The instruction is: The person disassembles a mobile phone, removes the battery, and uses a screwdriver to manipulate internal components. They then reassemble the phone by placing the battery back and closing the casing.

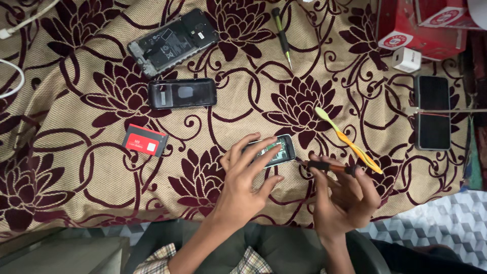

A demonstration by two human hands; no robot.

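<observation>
Head view, looking down on a table covered by a beige cloth [76, 167] with dark maroon flowers.

Left hand [246, 175] down on the cloth, grip pressed around a small opened phone [274, 151], fingers [253, 147] across its top and thumb at its lower edge; green board showing inside the shell. Phone flat on the cloth, directly under that grip.

Right hand [342, 195] just beside the left grip, lifted a little off the cloth, grip pinched on a short dark tool [329, 166] with an orange-brown band, held level, its tip towards the small phone and close to it without clearly touching.

Just past the right grip, a yellow and orange toothbrush [345, 139] lying slanted, its lower end hidden behind the fingers.

Well beyond the left grip: a red card packet [144, 139], a black phone back cover [182, 94], and further off a stripped phone [172, 40] with its insides bare.

Far beyond both grips, a green-handled screwdriver [281, 35]. Well out past the right grip, a black phone [432, 111] with a dark screen, a small white charger plug [407, 59] and a red box [421, 25]
</observation>
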